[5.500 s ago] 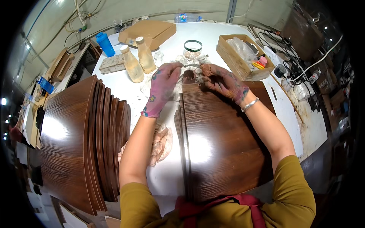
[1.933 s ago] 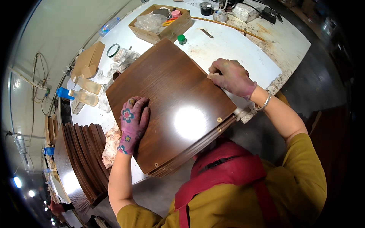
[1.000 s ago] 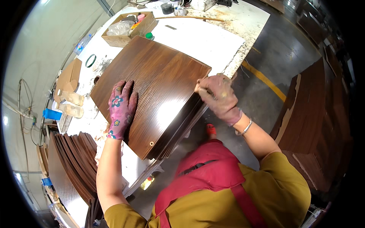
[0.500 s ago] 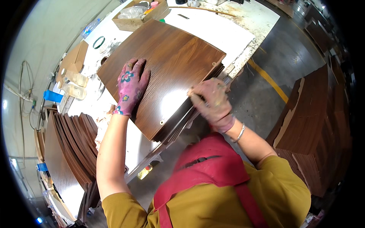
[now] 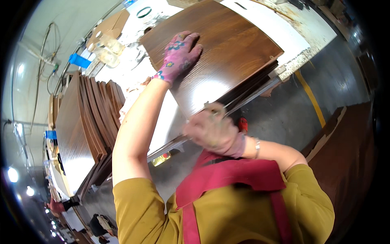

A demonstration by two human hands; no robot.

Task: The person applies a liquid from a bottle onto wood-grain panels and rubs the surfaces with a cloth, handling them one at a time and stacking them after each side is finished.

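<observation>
Head view: my pink-gloved, flower-patterned left hand (image 5: 180, 57) lies palm-down, fingers extended, on the dark-brown, wood-grain, four-sided panel (image 5: 231, 49), top of its stack (image 5: 260, 80) on the white desk (image 5: 166, 118). My stained-gloved right hand (image 5: 213, 131), blurred, grip can't tell, is nearest its bottom corner; near edge runs up-right from there.
</observation>
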